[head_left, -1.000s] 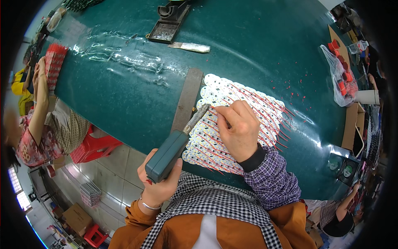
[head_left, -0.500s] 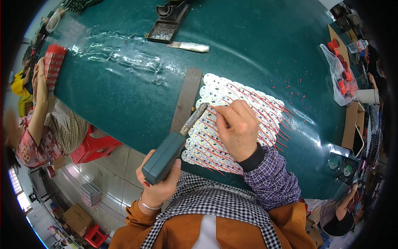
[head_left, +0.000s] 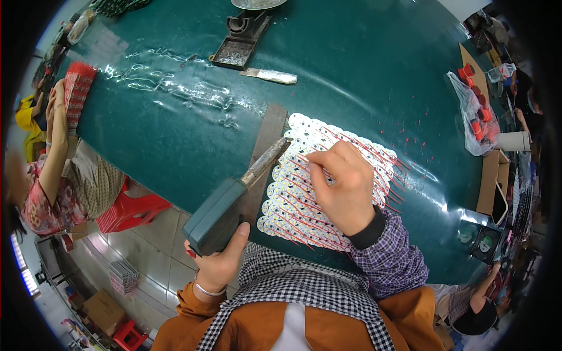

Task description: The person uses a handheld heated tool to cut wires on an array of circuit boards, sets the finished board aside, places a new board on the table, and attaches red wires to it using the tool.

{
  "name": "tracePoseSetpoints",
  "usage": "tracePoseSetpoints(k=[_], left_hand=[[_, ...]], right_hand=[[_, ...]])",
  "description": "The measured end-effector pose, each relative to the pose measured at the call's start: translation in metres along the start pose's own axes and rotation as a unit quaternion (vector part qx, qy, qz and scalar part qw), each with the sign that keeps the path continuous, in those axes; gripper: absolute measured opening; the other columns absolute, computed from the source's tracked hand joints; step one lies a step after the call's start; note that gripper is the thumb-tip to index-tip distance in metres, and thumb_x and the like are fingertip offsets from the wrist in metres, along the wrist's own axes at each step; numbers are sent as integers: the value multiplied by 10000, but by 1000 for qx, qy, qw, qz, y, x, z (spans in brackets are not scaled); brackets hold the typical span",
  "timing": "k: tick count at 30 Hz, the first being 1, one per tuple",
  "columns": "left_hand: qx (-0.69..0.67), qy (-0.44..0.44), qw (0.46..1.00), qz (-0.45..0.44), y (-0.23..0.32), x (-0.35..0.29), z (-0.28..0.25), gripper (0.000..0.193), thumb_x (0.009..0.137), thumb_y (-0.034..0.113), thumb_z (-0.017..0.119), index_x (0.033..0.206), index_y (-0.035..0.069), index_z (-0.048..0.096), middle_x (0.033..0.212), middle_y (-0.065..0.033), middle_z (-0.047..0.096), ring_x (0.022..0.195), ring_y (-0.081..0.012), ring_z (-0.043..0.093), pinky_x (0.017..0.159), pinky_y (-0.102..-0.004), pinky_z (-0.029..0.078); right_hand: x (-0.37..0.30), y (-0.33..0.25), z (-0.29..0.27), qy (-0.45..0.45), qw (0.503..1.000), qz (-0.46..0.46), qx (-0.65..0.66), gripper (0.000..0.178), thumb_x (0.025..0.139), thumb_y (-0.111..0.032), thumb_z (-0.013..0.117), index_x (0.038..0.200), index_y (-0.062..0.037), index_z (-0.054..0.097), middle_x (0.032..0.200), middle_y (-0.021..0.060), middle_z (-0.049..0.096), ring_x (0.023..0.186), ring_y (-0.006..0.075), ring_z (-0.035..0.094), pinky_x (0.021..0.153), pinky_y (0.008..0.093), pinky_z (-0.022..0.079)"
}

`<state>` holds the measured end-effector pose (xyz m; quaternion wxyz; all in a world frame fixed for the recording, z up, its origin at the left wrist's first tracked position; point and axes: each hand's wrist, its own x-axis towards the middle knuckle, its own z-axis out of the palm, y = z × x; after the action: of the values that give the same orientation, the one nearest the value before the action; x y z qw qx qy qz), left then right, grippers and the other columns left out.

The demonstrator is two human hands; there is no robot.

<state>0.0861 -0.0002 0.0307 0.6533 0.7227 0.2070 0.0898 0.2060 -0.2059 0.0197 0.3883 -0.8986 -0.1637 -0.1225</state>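
My left hand [head_left: 221,264] is wrapped round a dark green soldering gun [head_left: 215,212]. Its long, stained metal tip reaches to the left edge of a panel of round white LED boards [head_left: 300,124], slightly above or on it; the exact gap is hard to judge. Over that panel, my right hand [head_left: 346,186] pinches thumb and forefinger together at the end of a thin red wire [head_left: 303,158]. Rows of other red wires [head_left: 383,153] lie across the boards and stick out past their right side. A flat brown bar [head_left: 271,121] lies along the panel's left edge.
Farther off on the green table stand a black iron stand with a tray [head_left: 233,52] and a scraper [head_left: 272,76]. At right are a plastic bag of red spools [head_left: 468,117], a cardboard box [head_left: 490,184] and a small fan [head_left: 486,243]. Leftward, a co-worker's hands [head_left: 57,108] hold a red-wired bundle [head_left: 79,88].
The soldering gun's tip has drawn back a little to the left, away from my right fingers. My right hand has shifted slightly right and down, still pinched.
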Motion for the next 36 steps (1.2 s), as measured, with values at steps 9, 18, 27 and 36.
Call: tracePoseSetpoints(k=[9, 18, 27, 36], left_hand=[[69, -17, 996, 44, -5, 10, 9, 214, 786, -4, 813, 977, -56, 730, 863, -103, 749, 751, -131, 694, 655, -271, 533], [90, -44, 989, 113, -4, 17, 14, 217, 797, -11, 794, 990, -63, 708, 919, -117, 750, 771, -149, 712, 679, -274, 546], [102, -53, 986, 117, 1, 18, 14, 204, 803, -17, 776, 986, -69, 702, 913, -123, 727, 773, -159, 706, 675, -277, 543], [81, -25, 991, 100, -13, 0, -4, 288, 856, -63, 741, 1134, -62, 665, 988, -103, 700, 617, -112, 599, 516, -253, 477]], right_hand=[[2, 24, 26, 29, 999, 18, 1, 86, 782, 27, 728, 839, -36, 712, 774, 89, 572, 768, 281, 611, 651, 414, 496], [2, 23, 27, 28, 1000, 5, -5, 92, 785, 20, 728, 846, -47, 714, 768, 83, 562, 767, 273, 616, 641, 411, 500], [3, 22, 27, 23, 1000, -1, -10, 98, 775, 21, 725, 843, -48, 711, 770, 81, 558, 771, 270, 619, 638, 409, 503], [3, 25, 30, 26, 1000, -5, -3, 92, 776, 17, 721, 838, -50, 708, 775, 79, 554, 778, 269, 617, 642, 407, 504]])
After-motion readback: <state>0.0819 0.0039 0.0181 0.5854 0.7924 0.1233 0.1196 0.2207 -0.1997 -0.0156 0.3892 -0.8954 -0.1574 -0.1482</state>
